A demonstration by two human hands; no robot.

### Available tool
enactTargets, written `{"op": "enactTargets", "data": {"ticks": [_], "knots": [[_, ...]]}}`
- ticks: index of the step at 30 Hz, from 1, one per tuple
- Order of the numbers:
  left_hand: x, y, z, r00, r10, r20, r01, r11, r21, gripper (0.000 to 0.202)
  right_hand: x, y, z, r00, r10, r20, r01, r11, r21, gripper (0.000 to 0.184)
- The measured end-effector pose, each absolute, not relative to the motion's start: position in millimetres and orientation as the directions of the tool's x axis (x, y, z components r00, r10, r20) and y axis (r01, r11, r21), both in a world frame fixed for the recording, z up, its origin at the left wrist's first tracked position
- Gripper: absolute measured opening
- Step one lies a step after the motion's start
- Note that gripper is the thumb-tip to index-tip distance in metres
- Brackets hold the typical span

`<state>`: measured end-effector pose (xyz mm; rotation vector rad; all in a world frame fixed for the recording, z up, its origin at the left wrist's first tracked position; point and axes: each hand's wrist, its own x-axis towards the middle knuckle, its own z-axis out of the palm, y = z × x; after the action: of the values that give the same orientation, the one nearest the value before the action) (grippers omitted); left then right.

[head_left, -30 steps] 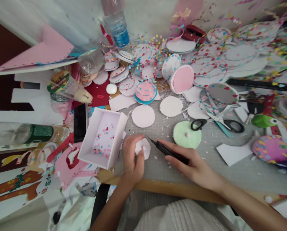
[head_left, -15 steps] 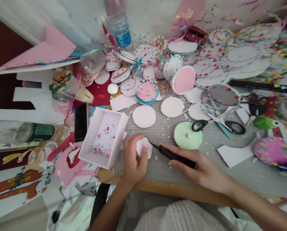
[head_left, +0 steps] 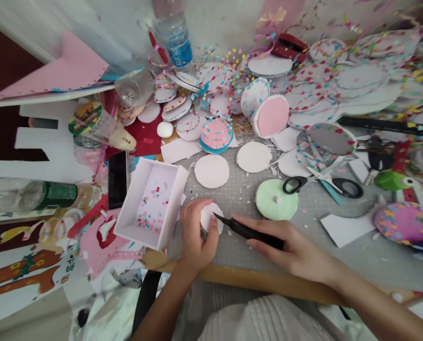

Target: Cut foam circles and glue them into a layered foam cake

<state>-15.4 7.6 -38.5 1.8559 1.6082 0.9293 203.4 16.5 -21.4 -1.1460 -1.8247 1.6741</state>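
My left hand (head_left: 196,234) is curled round a small white foam disc (head_left: 211,217) and holds it on the grey cutting mat (head_left: 304,241). My right hand (head_left: 296,248) grips a black craft knife (head_left: 249,230) like a pen. The blade tip touches the disc's right edge. A white open box (head_left: 149,202) with confetti inside stands just left of my left hand. A pale green disc (head_left: 276,200) with a small white bead on it lies beyond the knife.
Black-handled scissors (head_left: 321,184) lie at the right of the mat. Two white discs (head_left: 211,171) lie behind my hands. Many confetti-covered discs crowd the back. A water bottle (head_left: 172,35) stands at the rear, a phone (head_left: 118,180) and a green-labelled bottle (head_left: 41,195) lie at left.
The knife tip has moved left onto the white disc's edge. My left hand has turned the disc a little; the small bump seen on it earlier is hidden now.
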Motion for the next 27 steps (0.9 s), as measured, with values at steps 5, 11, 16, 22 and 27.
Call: {"op": "enactTargets", "data": {"ticks": [5,11,16,22,27], "knots": [[-15.9,7.3,-39.1,0.075,0.985,0.153,0.637,-0.166,0.753,0.034,203.1,16.0,-21.7,-0.596,0.776,-0.207,0.32,-0.006,-0.947,0.051],[-17.0,6.7,-38.2,0.087,0.984,0.155,0.641,-0.175,0.748,0.036,201.0,16.6,-18.1,-0.595,0.782,-0.184,0.347,0.044,-0.937,0.052],[-15.8,6.7,-37.5,0.085,0.985,0.152,0.649,-0.171,0.741,0.035,200.3,16.2,-16.5,-0.597,0.78,-0.185,0.352,0.047,-0.935,0.051],[-15.4,6.5,-37.7,0.076,0.987,0.144,0.648,-0.159,0.744,0.034,201.4,11.4,-21.0,-0.596,0.771,-0.224,0.403,0.047,-0.914,0.052],[-16.2,5.0,-38.0,0.072,0.987,0.146,0.646,-0.157,0.747,0.033,200.9,9.0,-20.9,-0.597,0.771,-0.224,0.411,0.054,-0.91,0.053]]}}
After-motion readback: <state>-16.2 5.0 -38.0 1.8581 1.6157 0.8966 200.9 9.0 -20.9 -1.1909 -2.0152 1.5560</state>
